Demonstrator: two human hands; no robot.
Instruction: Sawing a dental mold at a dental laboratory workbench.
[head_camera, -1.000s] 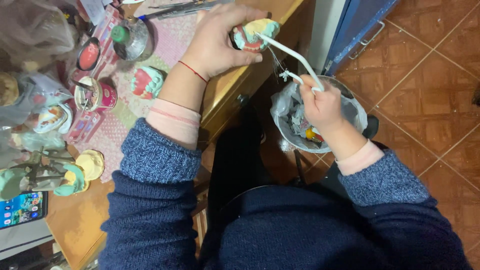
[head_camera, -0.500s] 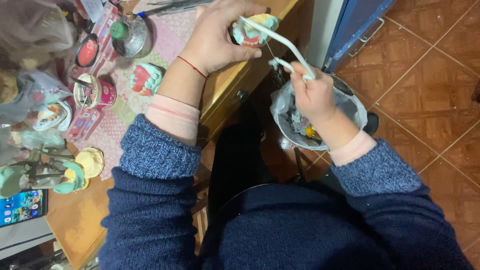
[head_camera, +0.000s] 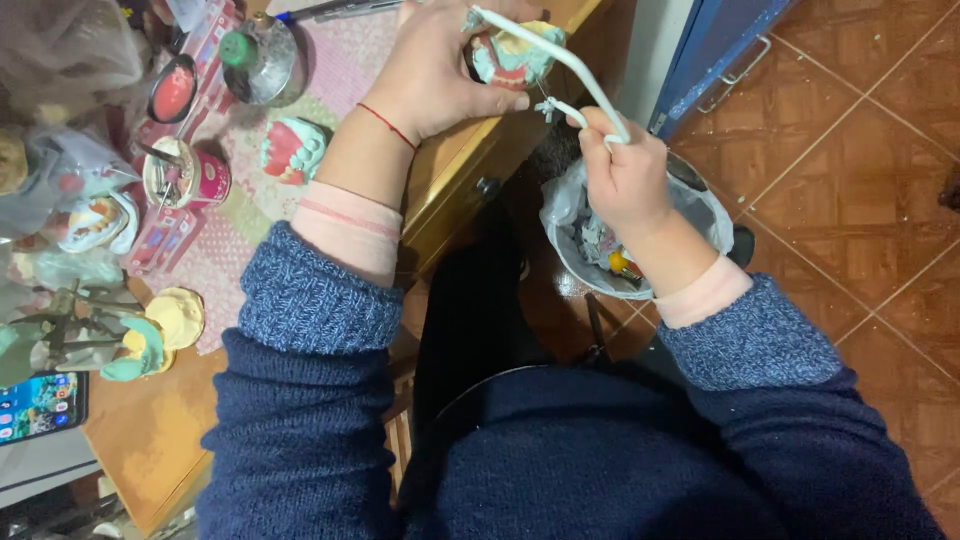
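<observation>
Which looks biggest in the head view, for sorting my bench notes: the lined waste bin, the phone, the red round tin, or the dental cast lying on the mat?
1. Lined waste bin, though it sits lower, farther from the camera.
2. Phone, partly cut off by the frame edge.
3. Dental cast on the mat and red round tin: alike, unranked.
</observation>
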